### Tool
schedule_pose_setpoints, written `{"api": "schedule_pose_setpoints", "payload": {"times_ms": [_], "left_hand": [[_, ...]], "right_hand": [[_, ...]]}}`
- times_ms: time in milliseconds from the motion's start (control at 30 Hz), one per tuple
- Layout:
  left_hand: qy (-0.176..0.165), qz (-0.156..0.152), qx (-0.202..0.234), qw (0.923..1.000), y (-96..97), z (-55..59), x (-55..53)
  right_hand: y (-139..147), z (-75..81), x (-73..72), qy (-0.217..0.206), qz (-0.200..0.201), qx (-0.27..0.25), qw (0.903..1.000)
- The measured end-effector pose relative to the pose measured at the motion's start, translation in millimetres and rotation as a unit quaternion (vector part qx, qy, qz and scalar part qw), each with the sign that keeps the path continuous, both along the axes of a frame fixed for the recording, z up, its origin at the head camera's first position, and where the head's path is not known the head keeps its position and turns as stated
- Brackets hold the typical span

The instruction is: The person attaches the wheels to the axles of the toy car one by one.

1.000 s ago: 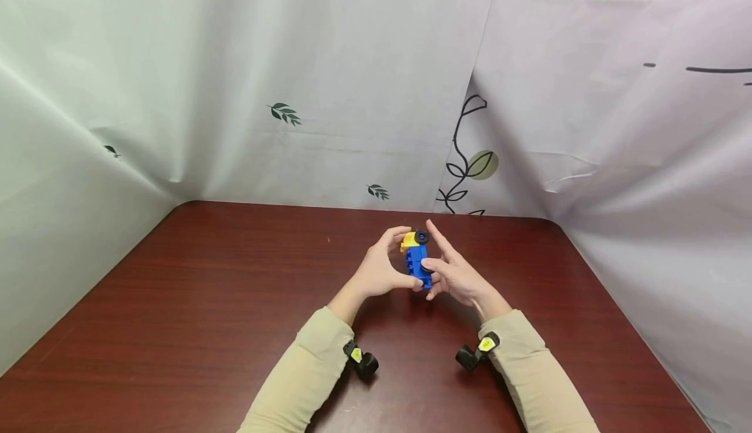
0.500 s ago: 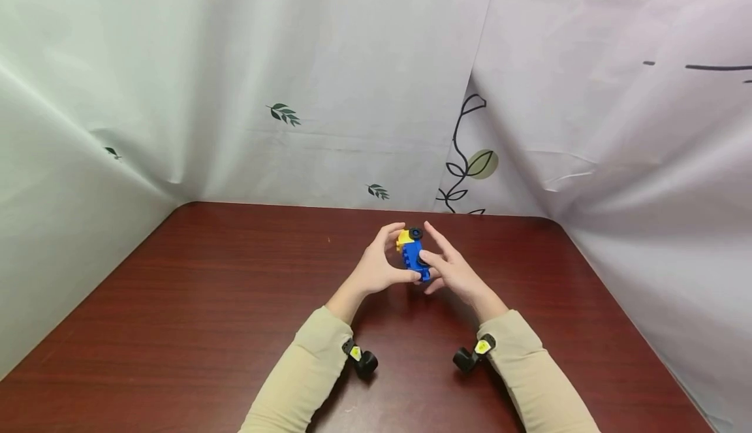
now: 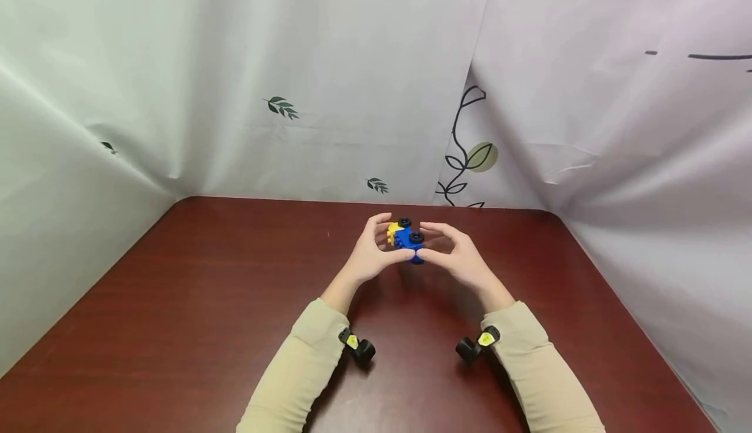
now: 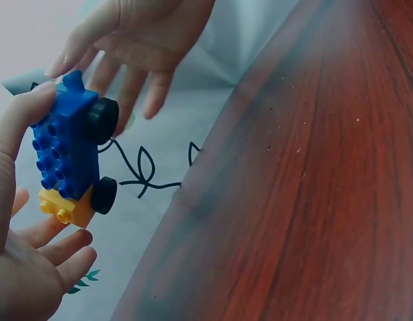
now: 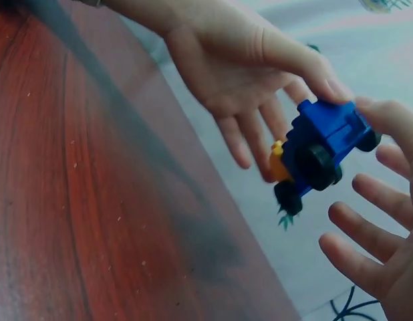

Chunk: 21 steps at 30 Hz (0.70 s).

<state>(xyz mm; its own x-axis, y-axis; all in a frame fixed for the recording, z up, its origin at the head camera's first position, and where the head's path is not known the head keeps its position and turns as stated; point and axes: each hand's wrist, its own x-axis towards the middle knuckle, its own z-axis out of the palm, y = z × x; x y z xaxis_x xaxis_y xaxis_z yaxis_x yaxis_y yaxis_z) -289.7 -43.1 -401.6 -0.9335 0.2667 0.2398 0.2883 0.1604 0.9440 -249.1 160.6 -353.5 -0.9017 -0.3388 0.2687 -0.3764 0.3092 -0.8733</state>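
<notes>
Head view: toy car pinched between left hand and right hand.

beige sleeves, perhaps black wrist cameras

Toy car between both hands, above table
</notes>
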Motion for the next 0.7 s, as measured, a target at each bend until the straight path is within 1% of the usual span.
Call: {"api": "schedule_pose_setpoints", "payload": {"times_ms": [100, 233, 333, 400, 467, 567, 633, 700], "left_hand": [[-0.023, 0.007, 0.015, 0.9996, -1.2, -0.6, -0.3], [-0.060, 0.022, 0.022, 0.9977, -1.8, -3.4, 1.5], [-0.063, 0.024, 0.021, 0.9975, 0.1, -2.4, 0.4], [-0.057, 0.025, 0.020, 0.9979, 1.5, 0.2, -0.5], [-0.058, 0.029, 0.022, 0.9977, 2.4, 2.9, -1.4], [-0.067, 0.042, 0.026, 0.9965, 2.3, 6.1, -1.7], [-0.074, 0.048, 0.030, 0.9957, 1.9, 7.3, -2.0], [-0.080, 0.052, 0.034, 0.9949, 1.5, 8.1, -1.8]], "right_hand": [[-2.2, 1.8, 2.3, 0.026, 0.004, 0.016, 0.9995], [-2.5, -12.1, -4.9, 0.055, -0.001, 0.035, 0.9979], [-0.6, -22.3, -14.0, 0.089, -0.023, 0.043, 0.9949], [0.3, -23.7, -16.7, 0.120, -0.038, 0.045, 0.9910], [1.4, -24.5, -19.2, 0.148, -0.054, 0.038, 0.9868], [2.5, -26.2, -22.5, 0.178, -0.077, 0.011, 0.9810], [2.6, -28.7, -24.4, 0.185, -0.092, -0.018, 0.9783], [2.6, -31.7, -25.0, 0.179, -0.109, -0.048, 0.9765]]}}
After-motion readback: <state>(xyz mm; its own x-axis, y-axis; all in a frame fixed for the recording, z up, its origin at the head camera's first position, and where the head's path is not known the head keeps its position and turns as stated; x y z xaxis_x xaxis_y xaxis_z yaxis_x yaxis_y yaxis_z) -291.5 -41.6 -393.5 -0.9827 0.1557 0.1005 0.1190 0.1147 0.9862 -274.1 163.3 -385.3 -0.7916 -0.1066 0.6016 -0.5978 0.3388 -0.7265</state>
